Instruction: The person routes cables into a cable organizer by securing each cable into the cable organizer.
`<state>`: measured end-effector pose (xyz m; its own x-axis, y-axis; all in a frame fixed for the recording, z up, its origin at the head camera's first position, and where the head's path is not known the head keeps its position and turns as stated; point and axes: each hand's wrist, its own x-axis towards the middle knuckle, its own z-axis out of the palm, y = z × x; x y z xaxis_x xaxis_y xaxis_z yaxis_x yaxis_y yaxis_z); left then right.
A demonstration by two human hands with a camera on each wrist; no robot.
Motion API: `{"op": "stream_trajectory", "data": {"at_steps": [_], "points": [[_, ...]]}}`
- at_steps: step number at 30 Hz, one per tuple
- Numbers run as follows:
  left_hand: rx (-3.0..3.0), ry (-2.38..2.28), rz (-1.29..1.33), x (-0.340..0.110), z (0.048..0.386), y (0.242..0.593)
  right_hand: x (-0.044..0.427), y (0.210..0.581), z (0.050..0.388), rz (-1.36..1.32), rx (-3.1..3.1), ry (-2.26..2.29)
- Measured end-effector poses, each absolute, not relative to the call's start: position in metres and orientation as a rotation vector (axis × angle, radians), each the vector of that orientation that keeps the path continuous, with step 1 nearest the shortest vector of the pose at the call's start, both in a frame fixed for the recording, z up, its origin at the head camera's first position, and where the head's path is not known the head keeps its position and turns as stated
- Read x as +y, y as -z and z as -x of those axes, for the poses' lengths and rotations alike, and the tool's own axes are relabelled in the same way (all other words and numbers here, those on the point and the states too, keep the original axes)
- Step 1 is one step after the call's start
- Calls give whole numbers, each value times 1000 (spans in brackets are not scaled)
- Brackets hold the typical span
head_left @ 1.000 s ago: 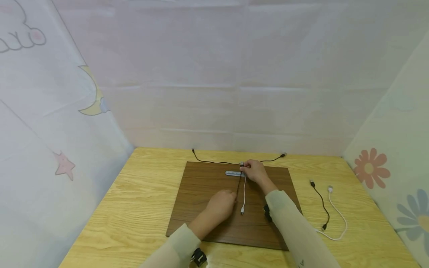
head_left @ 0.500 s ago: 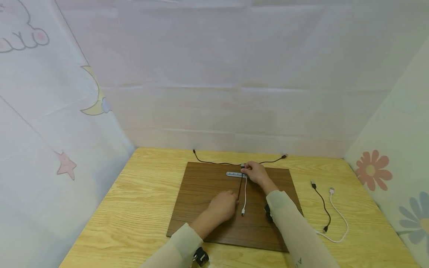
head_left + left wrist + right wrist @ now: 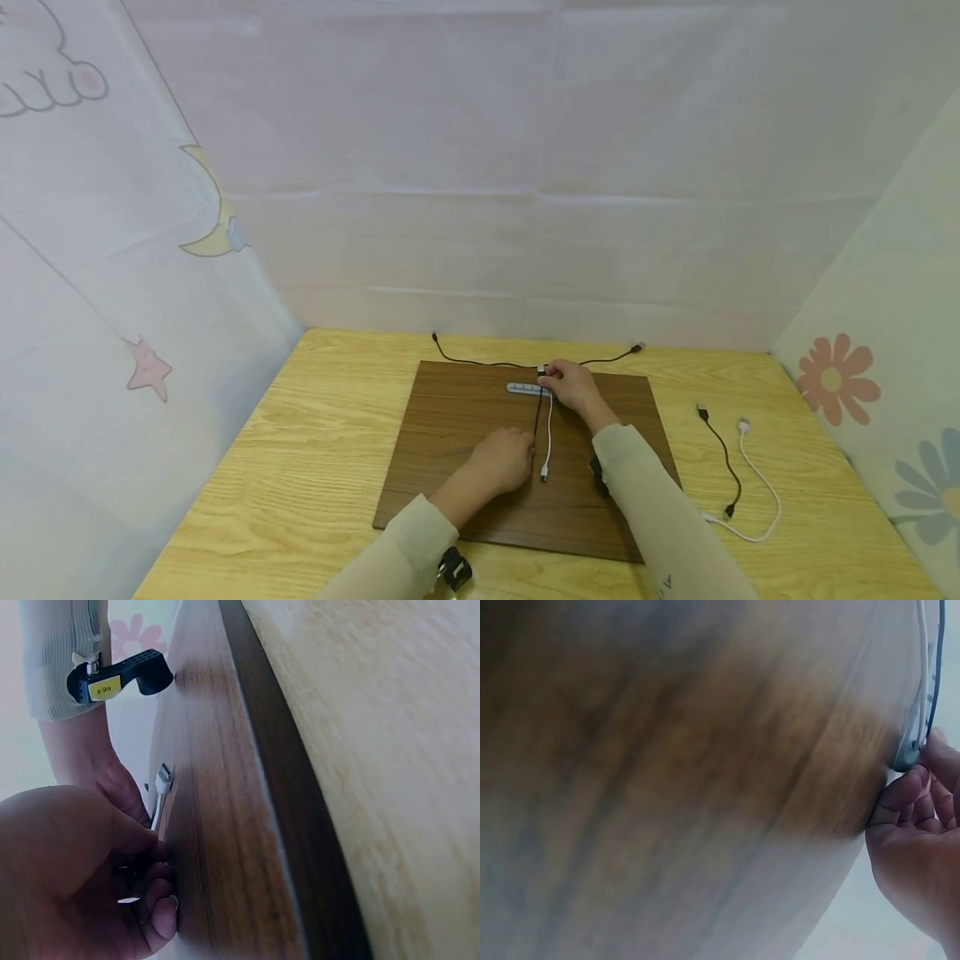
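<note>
On the brown wooden board (image 3: 457, 417) lies a small pale grey-blue cable clip strip (image 3: 521, 388). Its right end has a white USB cable (image 3: 550, 429) hanging toward me. My right hand (image 3: 573, 385) pinches a short black USB cable (image 3: 538, 412) just below its metal plug, over the clip's right end. Lower down, my left hand (image 3: 501, 461) holds the same black cable, drawn straight between both hands; curled fingers hide its lower end. In the right wrist view, thumb and fingers meet beside the clip's end (image 3: 906, 756).
Behind the board, another black cable (image 3: 480, 362) stretches along the table's far side. A black cable (image 3: 723, 454) and a white cable (image 3: 772, 492) lie on the yellow wood-grain table (image 3: 300, 442) to the right. Patterned cloth walls (image 3: 480, 208) enclose the back and sides.
Both hands keep their hold on the black cable and stay almost in place. Only a slight shift of the head view shows.
</note>
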<state>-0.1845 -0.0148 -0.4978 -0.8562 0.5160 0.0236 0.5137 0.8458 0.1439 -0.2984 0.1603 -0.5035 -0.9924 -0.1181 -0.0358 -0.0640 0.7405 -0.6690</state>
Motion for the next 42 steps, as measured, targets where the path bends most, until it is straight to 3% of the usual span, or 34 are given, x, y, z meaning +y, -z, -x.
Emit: {"op": "stream_trajectory", "data": {"at_steps": [42], "points": [[2760,-229,-853,-7,203,497,154,500,303,96,2814,979]]}}
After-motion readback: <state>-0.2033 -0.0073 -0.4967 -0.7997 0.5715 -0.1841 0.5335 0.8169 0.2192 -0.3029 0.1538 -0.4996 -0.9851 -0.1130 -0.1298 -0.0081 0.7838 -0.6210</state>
